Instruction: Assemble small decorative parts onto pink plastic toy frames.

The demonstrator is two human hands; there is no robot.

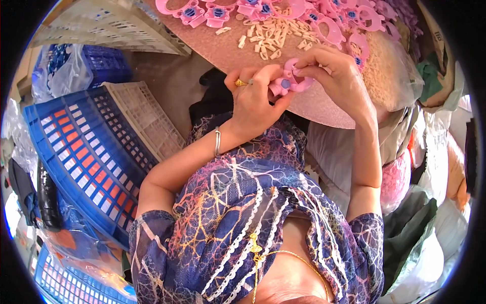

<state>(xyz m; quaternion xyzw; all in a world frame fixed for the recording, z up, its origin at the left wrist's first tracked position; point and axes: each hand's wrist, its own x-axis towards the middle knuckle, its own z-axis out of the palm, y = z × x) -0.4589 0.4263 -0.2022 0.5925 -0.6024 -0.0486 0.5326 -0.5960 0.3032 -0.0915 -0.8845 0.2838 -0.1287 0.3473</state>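
Observation:
Over the near edge of the table [324, 107], my left hand [255, 101] is closed round a pink plastic part [285, 84] with a ring-shaped end and a blue insert. My right hand [336, 76] comes in from the right, thumb and forefinger pinched at the ring of the same part. Whether a small piece also sits between those fingertips is too hidden to tell. Just beyond my hands lies a loose pile of small cream plastic pieces [276, 38]. Similar pink parts with blue inserts [217, 14] line the far side of the table.
A clear bag of many cream pieces [387, 71] stands at the table's right. On the left, a large blue plastic basket [91, 152] leans beside a beige crate [147, 114]; another blue crate [109, 66] is behind. Plastic bags and a dark green sack [410, 238] fill the right side.

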